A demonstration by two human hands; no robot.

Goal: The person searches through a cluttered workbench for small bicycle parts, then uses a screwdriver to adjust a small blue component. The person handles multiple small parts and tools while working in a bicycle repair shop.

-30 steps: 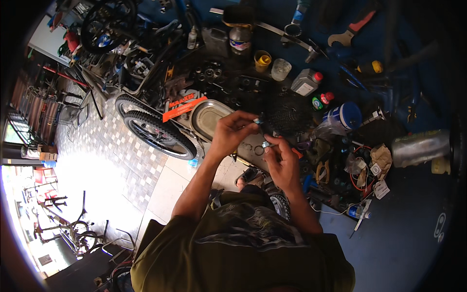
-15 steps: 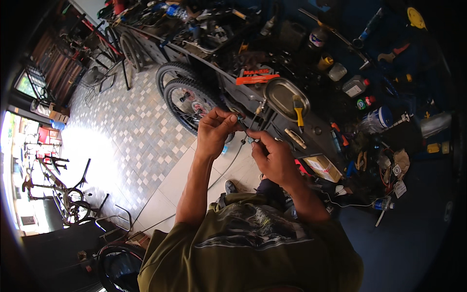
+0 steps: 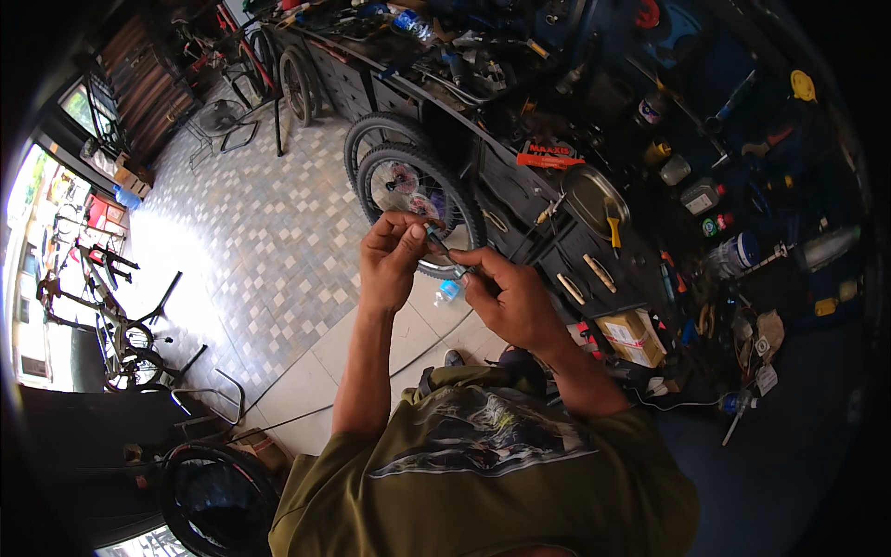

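A slender dark part (image 3: 440, 245) is slanting in midair between both hands. The left hand (image 3: 391, 258) is pinching its upper end, thumb against fingertips; the right hand (image 3: 502, 291), fingers curled, is gripping its lower end. Beyond, a bicycle wheel (image 3: 418, 190) is standing.

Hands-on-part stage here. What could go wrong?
1. The small slim part, pinched in the fingertips of the left hand and right hand, could slip and drop to the tiled floor.
2. The yellow-handled brush juts past the rim of the tray; a bump might dislodge it.
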